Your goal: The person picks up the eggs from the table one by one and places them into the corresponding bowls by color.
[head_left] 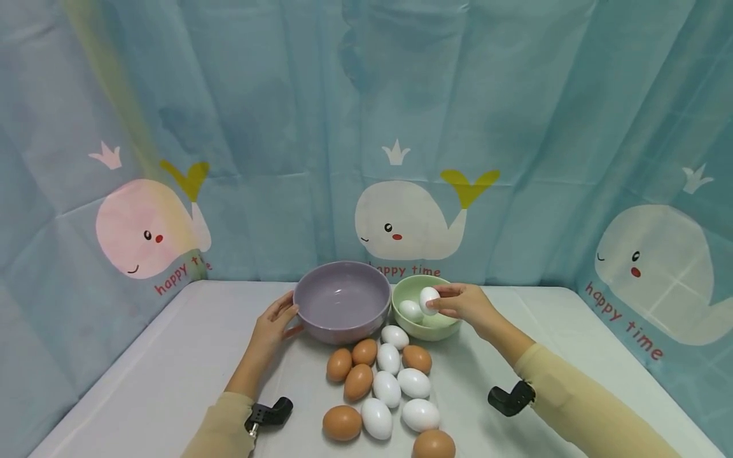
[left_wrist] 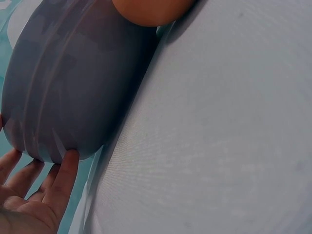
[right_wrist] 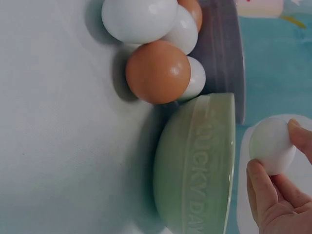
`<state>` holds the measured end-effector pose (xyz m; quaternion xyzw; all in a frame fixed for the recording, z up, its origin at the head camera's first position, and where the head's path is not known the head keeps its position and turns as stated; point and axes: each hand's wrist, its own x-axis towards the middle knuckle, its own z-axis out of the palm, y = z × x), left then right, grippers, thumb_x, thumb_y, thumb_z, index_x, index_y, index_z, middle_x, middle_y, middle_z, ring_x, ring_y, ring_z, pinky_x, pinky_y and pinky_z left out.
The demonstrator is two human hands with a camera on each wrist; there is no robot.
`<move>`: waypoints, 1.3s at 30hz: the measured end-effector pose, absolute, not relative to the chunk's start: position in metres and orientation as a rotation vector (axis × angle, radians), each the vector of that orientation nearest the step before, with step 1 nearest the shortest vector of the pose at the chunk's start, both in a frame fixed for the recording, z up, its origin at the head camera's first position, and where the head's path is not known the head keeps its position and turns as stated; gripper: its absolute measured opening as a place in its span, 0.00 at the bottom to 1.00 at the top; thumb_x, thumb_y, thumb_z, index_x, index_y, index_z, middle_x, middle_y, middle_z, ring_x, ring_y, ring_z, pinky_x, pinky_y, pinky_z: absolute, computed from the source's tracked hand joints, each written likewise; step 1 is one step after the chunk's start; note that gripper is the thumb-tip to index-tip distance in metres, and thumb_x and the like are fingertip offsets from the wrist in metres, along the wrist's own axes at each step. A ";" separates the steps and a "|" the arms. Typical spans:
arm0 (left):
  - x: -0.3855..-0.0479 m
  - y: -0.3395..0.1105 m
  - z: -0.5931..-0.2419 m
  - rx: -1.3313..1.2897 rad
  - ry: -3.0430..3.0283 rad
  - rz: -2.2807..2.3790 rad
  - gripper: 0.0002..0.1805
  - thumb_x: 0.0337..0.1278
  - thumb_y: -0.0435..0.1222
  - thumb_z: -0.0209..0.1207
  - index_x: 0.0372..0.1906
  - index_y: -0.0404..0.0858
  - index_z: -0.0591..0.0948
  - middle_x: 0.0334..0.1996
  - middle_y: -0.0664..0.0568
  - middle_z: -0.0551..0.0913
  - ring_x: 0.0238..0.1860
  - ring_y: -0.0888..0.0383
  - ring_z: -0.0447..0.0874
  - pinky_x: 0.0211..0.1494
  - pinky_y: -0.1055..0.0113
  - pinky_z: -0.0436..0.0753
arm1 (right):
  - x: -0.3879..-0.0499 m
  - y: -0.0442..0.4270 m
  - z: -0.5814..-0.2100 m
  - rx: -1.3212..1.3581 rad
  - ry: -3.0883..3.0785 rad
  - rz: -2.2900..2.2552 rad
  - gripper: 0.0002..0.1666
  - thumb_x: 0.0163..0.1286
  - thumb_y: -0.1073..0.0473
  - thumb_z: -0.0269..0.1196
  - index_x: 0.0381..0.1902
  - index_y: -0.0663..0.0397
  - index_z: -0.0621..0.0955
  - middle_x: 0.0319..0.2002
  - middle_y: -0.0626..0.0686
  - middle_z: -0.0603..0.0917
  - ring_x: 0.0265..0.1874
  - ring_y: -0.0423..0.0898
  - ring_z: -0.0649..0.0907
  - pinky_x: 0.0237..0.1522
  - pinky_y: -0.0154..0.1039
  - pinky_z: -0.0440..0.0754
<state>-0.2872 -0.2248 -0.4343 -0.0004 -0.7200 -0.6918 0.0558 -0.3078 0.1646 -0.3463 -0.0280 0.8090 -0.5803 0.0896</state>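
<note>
My right hand [head_left: 466,303] pinches a white egg [head_left: 429,301] between thumb and fingertips, just above the small green bowl [head_left: 435,332]. In the right wrist view that egg [right_wrist: 273,146] is past the bowl's rim, apart from it. Another white egg [head_left: 410,311] lies inside the green bowl. My left hand [head_left: 273,324] rests its fingertips against the left side of the larger purple bowl [head_left: 343,334], whose visible inside holds nothing. The left wrist view shows straight, spread fingers [left_wrist: 63,180] touching the purple bowl's wall [left_wrist: 83,83].
Several white eggs [head_left: 387,389] and brown eggs [head_left: 358,381] lie loose on the white table [head_left: 487,407] in front of the bowls. One brown egg [head_left: 434,444] is at the near edge of view. A blue whale-print curtain [head_left: 275,127] hangs behind.
</note>
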 end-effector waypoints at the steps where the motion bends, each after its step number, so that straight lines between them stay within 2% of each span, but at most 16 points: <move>1: -0.287 -0.225 -0.434 -0.007 -2.183 -2.096 0.32 0.75 0.41 0.52 0.77 0.38 0.59 0.77 0.44 0.61 0.75 0.48 0.62 0.63 0.58 0.84 | -0.309 0.164 -0.346 -0.081 2.410 -1.728 0.34 0.62 0.57 0.72 0.63 0.65 0.77 0.61 0.61 0.81 0.48 0.40 0.85 0.58 0.42 0.85; 10: -0.285 -0.223 -0.432 -0.008 -2.177 -2.110 0.31 0.76 0.39 0.51 0.77 0.37 0.58 0.77 0.43 0.60 0.76 0.47 0.62 0.64 0.56 0.83 | -0.321 0.164 -0.354 -0.066 2.436 -1.714 0.32 0.62 0.57 0.72 0.62 0.64 0.78 0.59 0.60 0.82 0.48 0.42 0.85 0.55 0.39 0.87; 14: -0.285 -0.223 -0.432 -0.011 -2.180 -2.107 0.31 0.76 0.39 0.51 0.77 0.37 0.58 0.77 0.42 0.60 0.76 0.47 0.62 0.64 0.55 0.83 | -0.325 0.162 -0.357 -0.027 2.444 -1.717 0.33 0.62 0.56 0.72 0.62 0.63 0.78 0.60 0.62 0.82 0.51 0.45 0.85 0.57 0.42 0.86; 21: -0.286 -0.223 -0.431 0.000 -2.193 -2.088 0.32 0.75 0.41 0.51 0.77 0.38 0.59 0.77 0.42 0.61 0.75 0.46 0.62 0.62 0.59 0.84 | -0.338 0.158 -0.359 0.023 2.448 -1.751 0.33 0.62 0.56 0.72 0.64 0.61 0.78 0.64 0.63 0.78 0.52 0.45 0.85 0.63 0.45 0.82; 25: -0.286 -0.224 -0.432 0.010 -2.194 -2.095 0.32 0.75 0.41 0.52 0.77 0.38 0.59 0.77 0.43 0.60 0.75 0.47 0.62 0.61 0.61 0.85 | -0.342 0.156 -0.360 0.026 2.432 -1.778 0.32 0.63 0.57 0.71 0.63 0.62 0.78 0.63 0.63 0.78 0.51 0.45 0.85 0.63 0.45 0.82; 29: -0.286 -0.224 -0.432 0.009 -2.194 -2.096 0.32 0.75 0.42 0.52 0.77 0.39 0.59 0.77 0.45 0.61 0.75 0.49 0.62 0.60 0.63 0.86 | -0.345 0.154 -0.361 0.036 2.425 -1.787 0.32 0.63 0.58 0.71 0.64 0.62 0.77 0.64 0.63 0.78 0.55 0.49 0.84 0.63 0.46 0.82; 33: -0.286 -0.225 -0.432 0.007 -2.190 -2.082 0.32 0.75 0.42 0.52 0.77 0.39 0.59 0.77 0.43 0.61 0.74 0.47 0.63 0.59 0.63 0.86 | -0.351 0.151 -0.367 0.047 2.404 -1.824 0.32 0.63 0.58 0.71 0.64 0.61 0.77 0.65 0.63 0.77 0.59 0.53 0.82 0.64 0.46 0.82; 39: -0.287 -0.224 -0.433 0.026 -2.197 -2.093 0.32 0.75 0.41 0.53 0.77 0.39 0.59 0.77 0.42 0.61 0.75 0.46 0.62 0.59 0.64 0.86 | -0.356 0.149 -0.376 0.053 2.411 -1.831 0.32 0.64 0.59 0.70 0.64 0.63 0.76 0.64 0.64 0.77 0.58 0.52 0.82 0.63 0.46 0.83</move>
